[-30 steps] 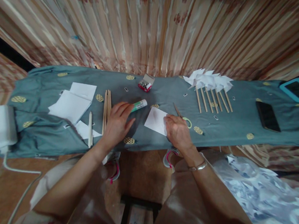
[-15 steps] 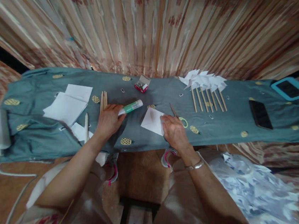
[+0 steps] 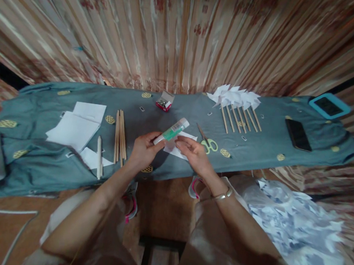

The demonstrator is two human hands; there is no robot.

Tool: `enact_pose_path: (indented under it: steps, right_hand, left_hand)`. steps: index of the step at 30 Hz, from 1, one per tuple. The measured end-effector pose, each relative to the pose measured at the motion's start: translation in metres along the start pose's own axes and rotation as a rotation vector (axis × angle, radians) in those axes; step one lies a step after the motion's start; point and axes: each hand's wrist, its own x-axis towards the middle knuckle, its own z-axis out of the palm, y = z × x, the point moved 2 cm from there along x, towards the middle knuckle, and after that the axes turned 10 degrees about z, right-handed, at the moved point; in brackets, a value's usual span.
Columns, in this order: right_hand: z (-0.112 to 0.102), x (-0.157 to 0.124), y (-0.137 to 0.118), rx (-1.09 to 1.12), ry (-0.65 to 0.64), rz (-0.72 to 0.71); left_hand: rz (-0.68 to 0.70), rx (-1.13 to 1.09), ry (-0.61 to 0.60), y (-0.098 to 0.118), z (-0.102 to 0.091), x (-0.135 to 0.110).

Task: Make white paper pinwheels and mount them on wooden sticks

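My left hand (image 3: 145, 149) is closed around the lower end of a white and green glue stick (image 3: 173, 131), which points up and to the right. Close to the tube, my right hand (image 3: 194, 153) has its fingers stretched out and apart; whether they touch it I cannot tell. Beneath the glue stick and right hand, a square of white paper (image 3: 175, 150) lies on the cloth, partly covered. Green-handled scissors (image 3: 209, 145) rest just right of the paper. Several wooden sticks (image 3: 120, 137) lie beside my left wrist.
White paper pinwheels (image 3: 236, 97) on sticks lie at the back right. An open red box (image 3: 164, 101) of small metal pieces stands at the back. Paper sheets (image 3: 76, 128) and a white pen-like tool (image 3: 99, 156) are left; a phone (image 3: 298, 134) and blue-framed device (image 3: 329, 105) right.
My left hand has moved right from the wooden sticks, bringing the glue stick over the paper. My right hand has come off the paper's edge and shifted left toward the tube.
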Motion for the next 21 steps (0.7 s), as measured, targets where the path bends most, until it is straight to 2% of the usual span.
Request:
enact_pose_path:
  steps: [3, 7, 10, 16, 21]
  right_hand:
    - [0.01, 0.002, -0.004, 0.294, -0.134, 0.132]
    - [0.018, 0.002, -0.01, 0.531, -0.134, 0.24]
    - [0.022, 0.003, -0.014, 0.609, -0.114, 0.272]
    - [0.029, 0.007, -0.019, 0.666, -0.067, 0.249]
    - [0.024, 0.014, -0.02, 0.736, 0.026, 0.236]
  left_hand:
    - [-0.029, -0.194, -0.027, 0.002, 0.013, -0.002]
    - [-0.054, -0.306, -0.016, 0.004, 0.02, -0.003]
    - [-0.055, -0.329, -0.018, 0.005, 0.02, -0.002]
    - [-0.058, -0.334, -0.037, 0.003, 0.016, -0.001]
    - [-0.045, -0.269, -0.04, -0.004, 0.01, -0.003]
